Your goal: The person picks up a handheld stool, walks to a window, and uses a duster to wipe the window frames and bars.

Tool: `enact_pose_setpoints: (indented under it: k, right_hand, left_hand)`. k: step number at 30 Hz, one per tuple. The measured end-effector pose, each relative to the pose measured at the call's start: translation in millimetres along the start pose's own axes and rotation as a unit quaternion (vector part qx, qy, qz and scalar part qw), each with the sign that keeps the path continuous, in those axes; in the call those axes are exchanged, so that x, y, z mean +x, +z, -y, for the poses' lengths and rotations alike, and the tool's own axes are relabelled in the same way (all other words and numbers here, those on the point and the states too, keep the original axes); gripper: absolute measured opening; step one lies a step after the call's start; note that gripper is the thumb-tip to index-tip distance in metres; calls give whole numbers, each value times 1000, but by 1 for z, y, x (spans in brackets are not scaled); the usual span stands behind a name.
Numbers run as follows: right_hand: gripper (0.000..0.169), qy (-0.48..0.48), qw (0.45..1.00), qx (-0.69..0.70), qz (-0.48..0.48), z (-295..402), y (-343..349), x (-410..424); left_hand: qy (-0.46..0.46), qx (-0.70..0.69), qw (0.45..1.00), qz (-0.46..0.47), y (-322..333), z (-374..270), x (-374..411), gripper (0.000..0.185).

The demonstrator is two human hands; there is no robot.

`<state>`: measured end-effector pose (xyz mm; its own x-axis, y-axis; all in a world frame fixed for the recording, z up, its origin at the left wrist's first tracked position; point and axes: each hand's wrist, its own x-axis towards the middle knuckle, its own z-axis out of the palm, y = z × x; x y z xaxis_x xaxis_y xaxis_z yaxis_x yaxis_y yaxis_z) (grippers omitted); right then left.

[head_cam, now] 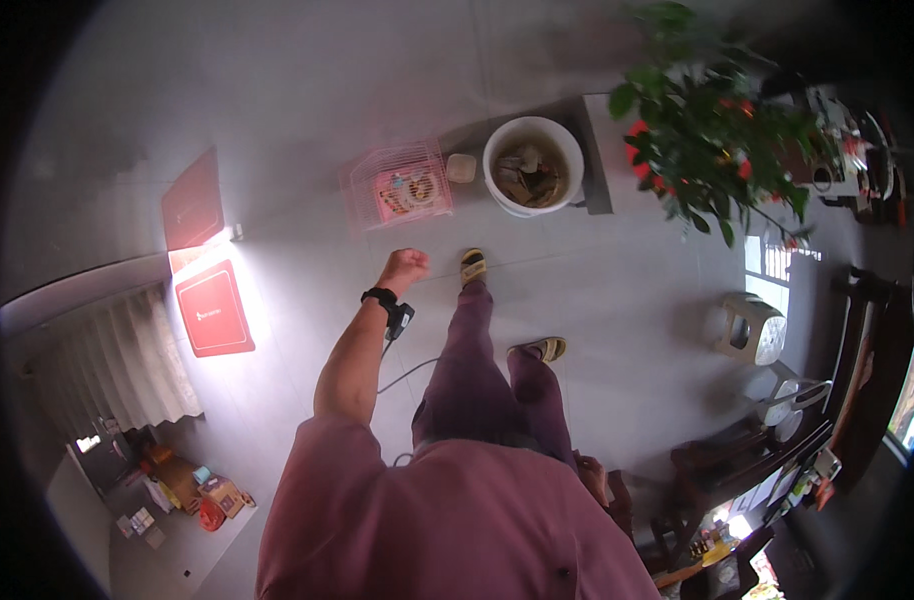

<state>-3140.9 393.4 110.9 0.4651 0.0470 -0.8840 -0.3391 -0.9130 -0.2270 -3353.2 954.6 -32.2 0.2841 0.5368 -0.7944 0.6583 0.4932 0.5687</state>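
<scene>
My left hand is stretched out over the grey tiled floor, its fingers curled in with nothing seen in them. A black wrist strap with a small device and a cable sits on that wrist. Beyond the hand stands a pink wire cage with a patterned tray inside. Beside the cage are a small pale square container and a white bucket holding scraps. My right hand hangs low at my side, partly hidden by my shirt; its grip is not clear.
A leafy potted plant rises at the far right. Two stools, one beige and one pale, stand near dark wooden furniture. Red mats lie by a doorway curtain on the left. Boxes and bags sit beyond.
</scene>
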Motion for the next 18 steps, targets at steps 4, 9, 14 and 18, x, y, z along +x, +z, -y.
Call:
enact_pose_setpoints:
  k: [4, 9, 14, 18]
  right_hand:
    - [40, -37, 979, 199, 15, -84, -8, 11]
    - [24, 8, 964, 265, 8, -127, -52, 39]
    - [20, 18, 935, 352, -37, -145, -84, 77]
    - [30, 31, 952, 300, -46, -138, -104, 130]
  left_hand:
    - [78, 278, 957, 17, 83, -23, -48, 28]
    - [202, 226, 923, 238, 194, 79, -54, 38]
    - [11, 169, 940, 295, 290, -14, -66, 38]
    - [167, 234, 922, 259, 376, -119, -59, 39]
